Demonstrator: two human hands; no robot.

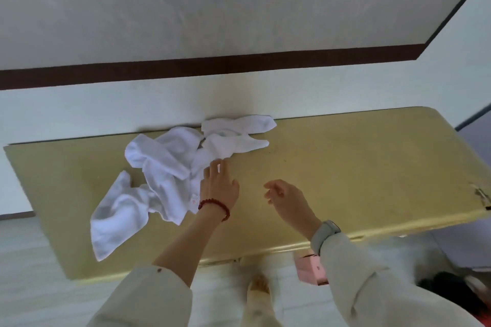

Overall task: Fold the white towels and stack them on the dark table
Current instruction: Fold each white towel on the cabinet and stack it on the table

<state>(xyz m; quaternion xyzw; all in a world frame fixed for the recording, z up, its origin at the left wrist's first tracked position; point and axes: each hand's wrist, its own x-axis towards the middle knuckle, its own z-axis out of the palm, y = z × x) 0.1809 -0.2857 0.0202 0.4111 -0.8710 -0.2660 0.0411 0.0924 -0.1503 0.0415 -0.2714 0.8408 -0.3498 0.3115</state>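
A heap of crumpled white towels (pixel 164 167) lies on the left half of a yellowish table (pixel 345 167), reaching from the front left to the back edge by the wall. My left hand (pixel 219 186), with a red bead bracelet on its wrist, is stretched forward with straight fingers, its fingertips touching the right edge of the heap. My right hand (pixel 285 199) hovers over the bare tabletop to the right, fingers loosely curled and holding nothing. A pale watch sits on that wrist.
The table stands against a white wall with a dark brown band (pixel 212 66). Its right front corner (pixel 481 198) is chipped. A pink object (pixel 310 268) lies on the floor under the front edge, and dark and red things (pixel 451 289) lie at the lower right.
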